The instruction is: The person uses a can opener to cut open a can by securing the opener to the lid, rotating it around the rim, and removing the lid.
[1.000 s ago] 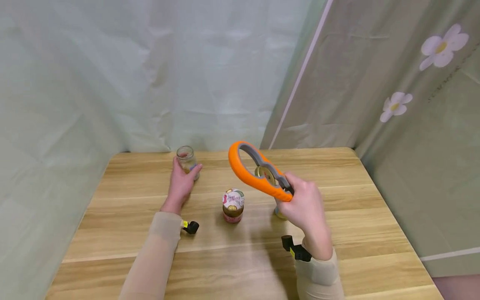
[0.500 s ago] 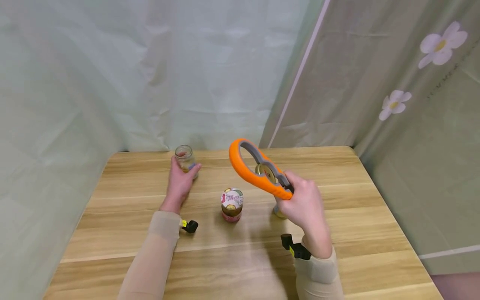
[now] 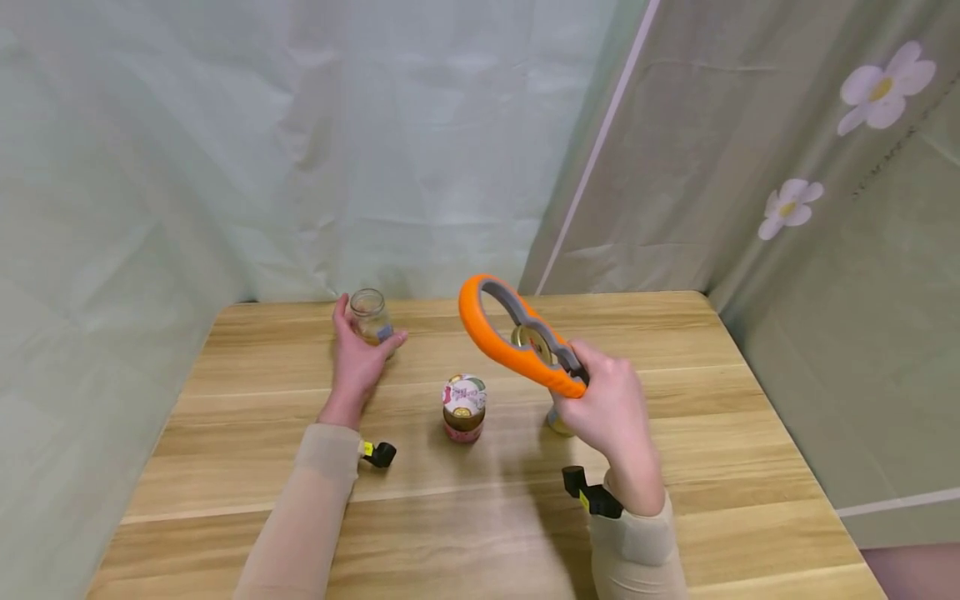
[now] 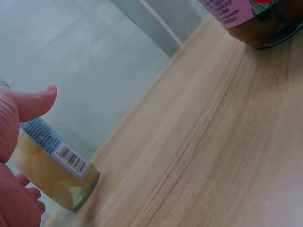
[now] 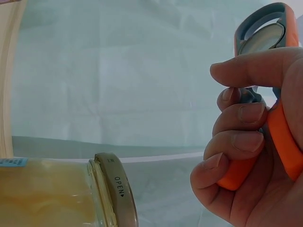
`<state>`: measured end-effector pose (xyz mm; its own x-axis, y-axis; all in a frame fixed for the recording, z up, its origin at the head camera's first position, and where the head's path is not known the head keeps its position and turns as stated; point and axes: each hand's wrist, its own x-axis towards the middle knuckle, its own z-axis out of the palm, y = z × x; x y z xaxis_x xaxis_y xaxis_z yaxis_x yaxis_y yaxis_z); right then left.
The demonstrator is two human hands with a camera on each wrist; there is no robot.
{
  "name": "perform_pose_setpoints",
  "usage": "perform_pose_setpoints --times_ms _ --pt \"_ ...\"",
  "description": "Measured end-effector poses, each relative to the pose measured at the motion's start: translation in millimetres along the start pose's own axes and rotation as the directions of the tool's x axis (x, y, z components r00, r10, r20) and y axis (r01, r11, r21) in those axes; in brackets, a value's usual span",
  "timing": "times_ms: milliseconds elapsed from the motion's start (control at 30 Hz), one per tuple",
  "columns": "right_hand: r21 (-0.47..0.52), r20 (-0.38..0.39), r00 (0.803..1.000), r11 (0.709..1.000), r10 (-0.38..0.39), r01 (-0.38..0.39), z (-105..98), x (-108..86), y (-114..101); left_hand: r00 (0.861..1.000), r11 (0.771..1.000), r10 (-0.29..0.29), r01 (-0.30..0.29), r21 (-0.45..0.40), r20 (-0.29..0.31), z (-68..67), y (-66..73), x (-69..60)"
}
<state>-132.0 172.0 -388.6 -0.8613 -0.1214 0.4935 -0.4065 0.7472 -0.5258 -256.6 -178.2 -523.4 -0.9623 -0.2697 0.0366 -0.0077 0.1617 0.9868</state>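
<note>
At the back left of the table, an uncapped glass jar [image 3: 371, 315] stands upright. My left hand [image 3: 356, 358] is spread loosely around its side. In the left wrist view the thumb [image 4: 35, 103] is straight and off the jar's blue label [image 4: 56, 144]; other fingertips lie behind the glass. My right hand [image 3: 611, 404] grips the handles of an orange and grey jar opener [image 3: 477, 321], raised above the table. A gold lid [image 3: 532, 343] sits inside the opener's loop. Below and behind that hand stands a jar of pale yellow contents [image 5: 47, 194], its gold lid marked OPEN.
A jar with a patterned lid and pink label [image 3: 465, 398] stands mid-table between my hands. The wooden table [image 3: 465, 542] meets a pale curtain [image 3: 420, 167] at the back. More curtain with flower prints hangs at the right.
My left fingers have loosened and spread away from the glass jar, which stays in place. The right hand keeps holding the jar opener almost still.
</note>
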Motion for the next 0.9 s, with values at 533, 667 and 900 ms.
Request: perform_pose_setpoints --times_ms 533,667,900 --pt "-0.023 -0.001 0.999 0.999 -0.040 0.040 -1 2.7 0 0.974 0.975 0.195 -0.205 -0.087 -0.118 -16.5 48.3 -44.0" --pt "-0.033 0.001 0.999 0.998 -0.054 0.054 0 2.1 -1 0.927 0.922 0.326 -0.355 -0.153 -0.183 -19.9 73.9 -62.2" --pt "-0.027 -0.009 0.996 0.996 -0.084 0.083 -1 0.9 -4 0.849 0.783 0.488 -0.528 -0.329 -0.204 -15.9 103.0 -95.0"
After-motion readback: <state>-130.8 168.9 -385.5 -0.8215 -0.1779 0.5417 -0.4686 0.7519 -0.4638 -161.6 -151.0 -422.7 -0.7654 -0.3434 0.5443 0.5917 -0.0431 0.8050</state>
